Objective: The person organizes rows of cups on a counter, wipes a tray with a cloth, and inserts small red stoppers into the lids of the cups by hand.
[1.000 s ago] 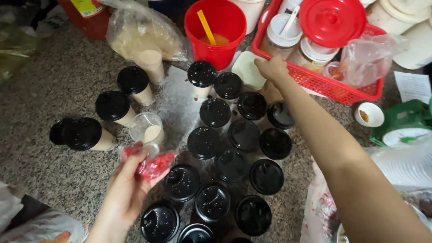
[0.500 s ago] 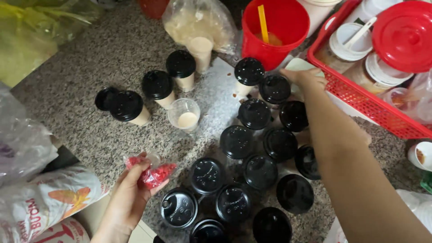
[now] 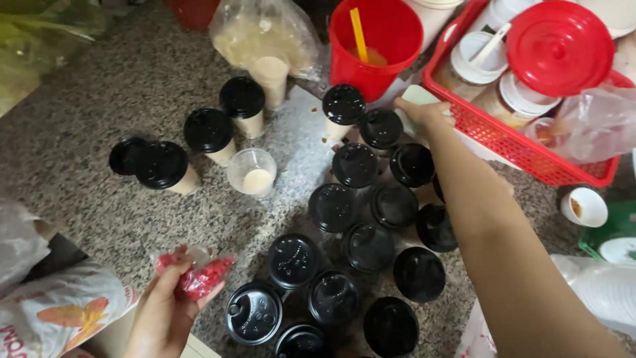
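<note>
My left hand (image 3: 161, 311) holds a small clear bag of red bits (image 3: 197, 274) low at the left, close to a lidded cup (image 3: 254, 312). My right hand (image 3: 424, 114) reaches far across the counter and rests on a pale flat object (image 3: 419, 97) beside the red basket (image 3: 503, 141). Below my right arm stand several cups with black lids (image 3: 354, 164), packed together. An open clear cup (image 3: 252, 172) with a little cream liquid stands apart at the left, near three lidded cups (image 3: 207, 134).
A red bucket (image 3: 371, 46) with a yellow stick stands at the back. A clear bag of beige liquid (image 3: 265, 33) lies beside it. The red basket holds jars and a red lid (image 3: 560, 46). A printed sack (image 3: 63, 311) sits at lower left, on the speckled stone counter (image 3: 99, 99).
The view has shifted so the cups sit more central. My left hand with the red bag has dropped slightly lower. My right hand stays by the basket's near corner.
</note>
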